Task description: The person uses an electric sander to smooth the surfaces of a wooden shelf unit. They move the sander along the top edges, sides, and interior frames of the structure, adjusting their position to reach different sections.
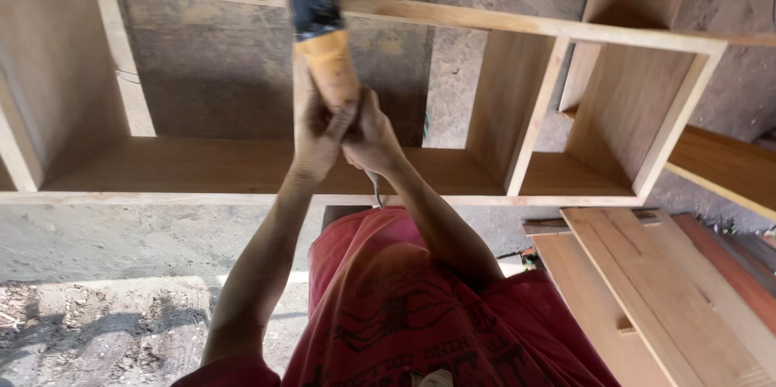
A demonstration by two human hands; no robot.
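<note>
Angle grinder (pixel 323 39), orange-bodied with a black head, pointed toward 12 o'clock over the wooden shelf frame (pixel 517 124); left hand (pixel 317 136) and right hand (pixel 370 140) wrapped shut around its handle.

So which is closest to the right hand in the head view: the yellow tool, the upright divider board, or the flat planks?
From the right hand:
1. Yellow tool, gripped, just above.
2. Upright divider board, to the right.
3. Flat planks, lower right on the ground.
</note>
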